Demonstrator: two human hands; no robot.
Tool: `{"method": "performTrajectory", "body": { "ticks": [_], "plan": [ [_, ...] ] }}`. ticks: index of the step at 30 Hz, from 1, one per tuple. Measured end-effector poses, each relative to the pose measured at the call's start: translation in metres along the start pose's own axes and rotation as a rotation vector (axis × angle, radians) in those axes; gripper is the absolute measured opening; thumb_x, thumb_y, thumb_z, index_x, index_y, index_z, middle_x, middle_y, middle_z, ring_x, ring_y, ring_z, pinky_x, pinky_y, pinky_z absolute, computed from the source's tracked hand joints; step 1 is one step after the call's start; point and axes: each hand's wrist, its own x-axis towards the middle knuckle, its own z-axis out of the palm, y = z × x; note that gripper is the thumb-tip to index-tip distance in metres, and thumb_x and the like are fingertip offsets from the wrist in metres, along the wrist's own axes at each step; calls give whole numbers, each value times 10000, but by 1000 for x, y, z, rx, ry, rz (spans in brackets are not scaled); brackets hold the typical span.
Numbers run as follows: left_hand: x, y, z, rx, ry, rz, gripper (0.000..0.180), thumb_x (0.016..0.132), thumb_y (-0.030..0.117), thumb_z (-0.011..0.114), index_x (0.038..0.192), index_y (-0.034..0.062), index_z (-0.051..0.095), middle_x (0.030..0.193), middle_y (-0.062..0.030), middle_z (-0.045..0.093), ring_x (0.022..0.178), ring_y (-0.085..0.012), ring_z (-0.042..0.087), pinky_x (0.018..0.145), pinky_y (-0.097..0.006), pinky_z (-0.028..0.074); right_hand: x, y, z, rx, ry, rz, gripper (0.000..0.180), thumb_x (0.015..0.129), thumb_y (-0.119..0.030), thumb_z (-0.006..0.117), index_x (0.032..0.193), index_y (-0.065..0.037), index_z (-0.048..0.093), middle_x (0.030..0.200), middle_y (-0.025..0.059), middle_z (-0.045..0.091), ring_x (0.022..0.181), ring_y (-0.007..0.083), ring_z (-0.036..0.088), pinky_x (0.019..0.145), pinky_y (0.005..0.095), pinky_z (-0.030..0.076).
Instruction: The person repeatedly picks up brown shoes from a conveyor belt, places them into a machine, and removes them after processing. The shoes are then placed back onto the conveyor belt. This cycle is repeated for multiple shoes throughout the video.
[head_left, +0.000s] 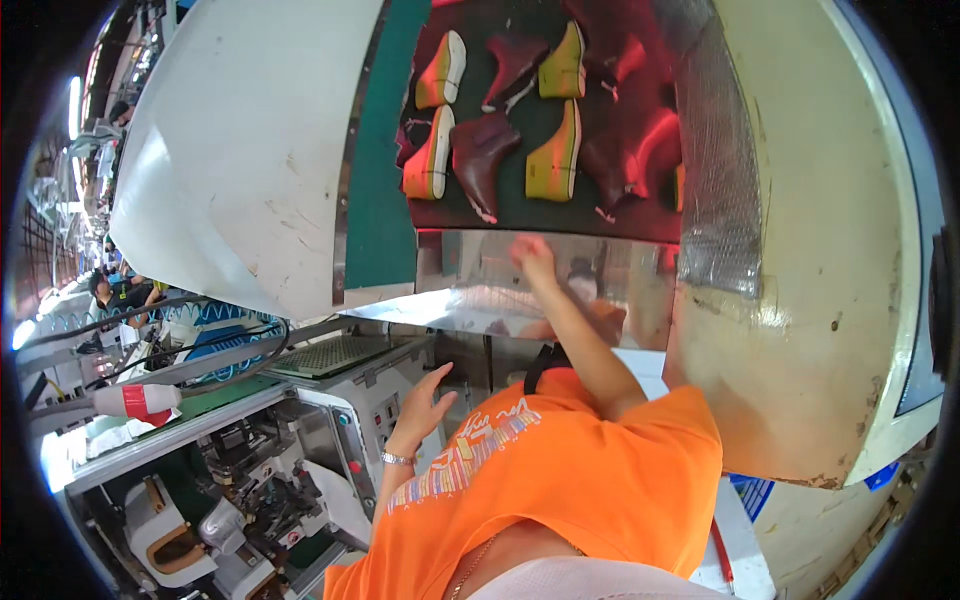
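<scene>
My right hand [533,258] is raised over the shiny metal ledge [480,290], just short of the dark belt [510,212]. Red light and blur obscure its fingers, and I see nothing plainly held. Nearest to it on the belt lies a dark brown boot upper [484,160]. Yellow wedge soles with pale edges lie beside it, one [553,155] to the right and another [430,155] to the left. Lower down, my left hand [424,410] hangs in the air beside a machine, its fingers apart and nothing in them.
White housing [250,140] flanks the belt on the left, a cream housing [810,250] on the right. Further uppers and soles lie deeper under the red glow. At lower left stands a machine [250,500] with buttons and metal parts; a red-and-white plug [140,401] hangs by cables.
</scene>
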Motion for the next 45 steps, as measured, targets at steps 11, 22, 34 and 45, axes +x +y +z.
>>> {"method": "performTrajectory", "body": {
  "ticks": [11, 22, 34, 45],
  "plan": [
    [-26, -5, 26, -90, 57, 232, 452, 776, 138, 577, 1200, 37, 459, 1175, -161, 512, 1102, -302, 469, 921, -353, 371, -39, -36, 9, -228, -97, 63, 267, 778, 0, 521, 1043, -32, 520, 848, 79, 609, 655, 112, 551, 583, 211, 447],
    [-172, -124, 33, -501, 811, -66, 130, 826, 95, 538, 765, -10, 583, 639, -65, 601, 522, -99, 535, 492, -243, 412, -166, 30, 132, -454, -637, -52, 115, 844, -96, 507, 916, -17, 551, 709, 39, 598, 583, 84, 523, 532, 210, 426],
    [-401, -210, 1, -381, 2055, -79, 183, 867, 128, 497, 727, 24, 551, 681, -58, 567, 644, -136, 541, 673, -252, 412, -290, 145, 272, -768, -710, -682, 275, 870, -223, 497, 915, 43, 551, 882, 135, 560, 806, 214, 535, 749, 310, 417],
    [-592, -281, -10, 84, 2245, -79, 278, 891, 131, 425, 1106, -34, 484, 1109, -164, 545, 965, -251, 560, 852, -338, 434, -293, 251, 287, -1006, -303, -464, 227, 866, -157, 363, 964, -7, 502, 951, 196, 526, 909, 318, 513, 795, 408, 396]
  ]
}}
